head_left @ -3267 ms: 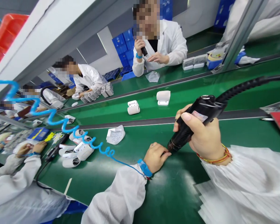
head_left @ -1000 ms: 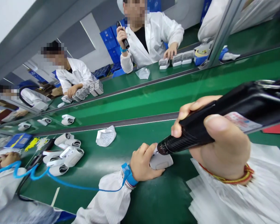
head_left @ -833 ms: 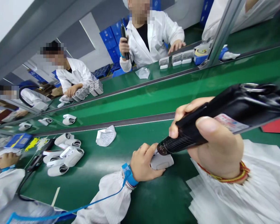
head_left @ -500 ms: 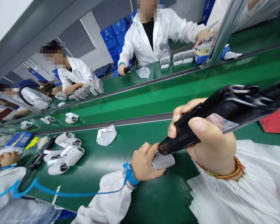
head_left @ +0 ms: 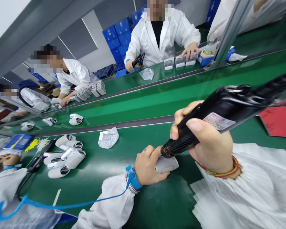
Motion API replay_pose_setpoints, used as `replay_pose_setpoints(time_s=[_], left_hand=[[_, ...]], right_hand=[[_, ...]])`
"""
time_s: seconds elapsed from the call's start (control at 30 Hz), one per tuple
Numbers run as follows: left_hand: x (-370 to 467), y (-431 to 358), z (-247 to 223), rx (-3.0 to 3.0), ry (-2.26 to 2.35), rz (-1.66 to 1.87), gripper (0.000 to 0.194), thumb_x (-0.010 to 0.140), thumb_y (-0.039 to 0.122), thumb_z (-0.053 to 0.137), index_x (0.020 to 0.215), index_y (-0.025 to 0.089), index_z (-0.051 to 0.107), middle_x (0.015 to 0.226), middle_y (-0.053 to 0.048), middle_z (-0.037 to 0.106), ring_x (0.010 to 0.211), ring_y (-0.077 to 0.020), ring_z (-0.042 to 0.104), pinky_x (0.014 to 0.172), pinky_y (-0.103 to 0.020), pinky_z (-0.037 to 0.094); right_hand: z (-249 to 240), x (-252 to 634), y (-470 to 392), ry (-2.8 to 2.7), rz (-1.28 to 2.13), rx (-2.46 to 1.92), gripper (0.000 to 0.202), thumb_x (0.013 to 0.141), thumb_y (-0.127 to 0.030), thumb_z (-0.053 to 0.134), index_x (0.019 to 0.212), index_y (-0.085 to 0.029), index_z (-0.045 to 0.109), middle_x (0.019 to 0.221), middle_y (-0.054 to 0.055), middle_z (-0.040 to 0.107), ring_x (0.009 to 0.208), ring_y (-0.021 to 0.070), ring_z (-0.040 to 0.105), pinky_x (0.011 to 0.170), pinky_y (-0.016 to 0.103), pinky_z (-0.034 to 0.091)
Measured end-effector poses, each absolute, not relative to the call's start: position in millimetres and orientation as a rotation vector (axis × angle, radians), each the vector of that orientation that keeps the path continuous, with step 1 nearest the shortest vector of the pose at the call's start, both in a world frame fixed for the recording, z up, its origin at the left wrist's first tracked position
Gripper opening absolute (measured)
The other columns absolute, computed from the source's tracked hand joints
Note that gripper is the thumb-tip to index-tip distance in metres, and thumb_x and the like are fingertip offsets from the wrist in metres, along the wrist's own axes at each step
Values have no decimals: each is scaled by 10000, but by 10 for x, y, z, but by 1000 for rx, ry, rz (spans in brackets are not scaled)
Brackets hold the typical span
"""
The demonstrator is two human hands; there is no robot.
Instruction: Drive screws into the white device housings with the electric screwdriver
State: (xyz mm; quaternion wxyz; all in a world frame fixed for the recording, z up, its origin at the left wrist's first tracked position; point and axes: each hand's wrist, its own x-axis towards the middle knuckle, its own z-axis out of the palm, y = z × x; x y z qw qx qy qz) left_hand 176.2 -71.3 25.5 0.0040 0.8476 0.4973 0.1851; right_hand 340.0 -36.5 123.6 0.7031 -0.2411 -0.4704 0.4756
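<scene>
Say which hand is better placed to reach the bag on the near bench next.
Left, most likely: the left hand is nearer the bag, though it holds the white case. The right hand is farther away and wrapped around the black tool.

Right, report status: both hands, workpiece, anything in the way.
Left hand holding pale case on green worktop. Right hand gripping black corded tool, nose at the case, tip hidden. Nothing seen blocking; bag of small pieces off left.

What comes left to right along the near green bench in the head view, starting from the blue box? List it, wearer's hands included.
Blue box → yellow pieces → cluster of white cases → bag of small parts → left hand → pale case → right hand → red flat item.
</scene>
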Motion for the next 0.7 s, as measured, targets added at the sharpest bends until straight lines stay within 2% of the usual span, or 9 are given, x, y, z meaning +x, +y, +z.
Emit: replay_pose_setpoints(time_s=[0.23,0.5,0.7], left_hand=[[1757,-692,257,2651,1530,603,647,581,459,655,1155,219,476,848,-19,521,736,-198,582,565,-315,489],[1764,-712,260,2630,1570,537,649,573,445,666,1153,217,483,874,-31,529,745,-209,581,572,-334,507],[1748,-653,112,2609,1509,575,778,592,497,666,1259,206,392,997,-63,543,906,-236,579,706,-375,544]], right_hand=[[1225,3382,-367,-1063,1105,-522,244,697,-376,689,638,-187,546,680,-5,545,469,108,502,438,287,440],[1220,3350,-400,-1066,1130,-520,227,689,-372,701,706,-193,563,644,-12,539,478,117,515,453,282,443],[1373,3463,-486,-1060,1052,-485,218,675,-351,718,800,-217,601,725,13,575,504,149,549,467,329,456]])
